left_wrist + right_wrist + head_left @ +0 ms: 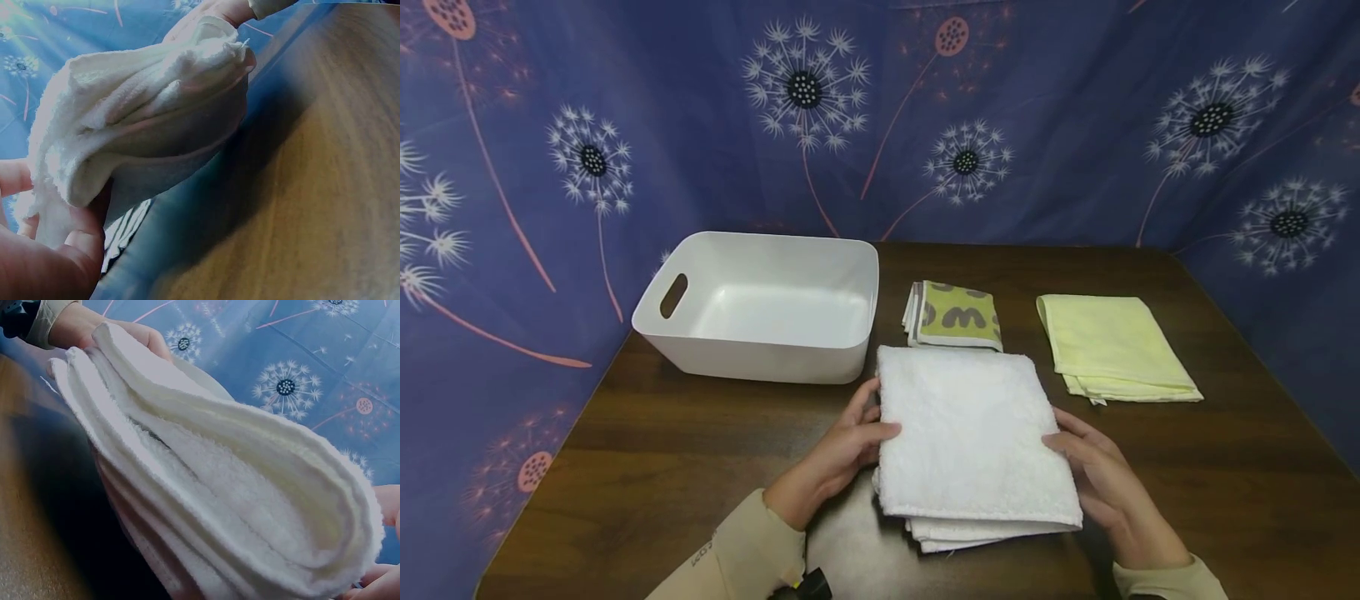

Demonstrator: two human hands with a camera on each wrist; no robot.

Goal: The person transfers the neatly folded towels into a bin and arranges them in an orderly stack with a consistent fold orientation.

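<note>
A folded white towel [970, 433] is held between both hands above the near middle of the table. My left hand [850, 437] grips its left edge, thumb on top and fingers beneath. On the opposite edge my right hand [1097, 475] pinches the towel, its thumb lying over the upper face. In the left wrist view the towel [144, 119] shows bunched layers, with the left hand [50, 256] around one end. Several stacked folds of the towel [231, 481] appear in the right wrist view, where the right hand's fingers [381, 581] show at the right border.
A white plastic bin [760, 362] with an oval handle hole stands at the back left. Behind the white towel lies a folded green-and-grey patterned towel [958, 315]. A folded pale yellow towel [1112, 342] rests on the right of the brown wooden table [662, 467]. A dandelion-print cloth [880, 108] hangs behind.
</note>
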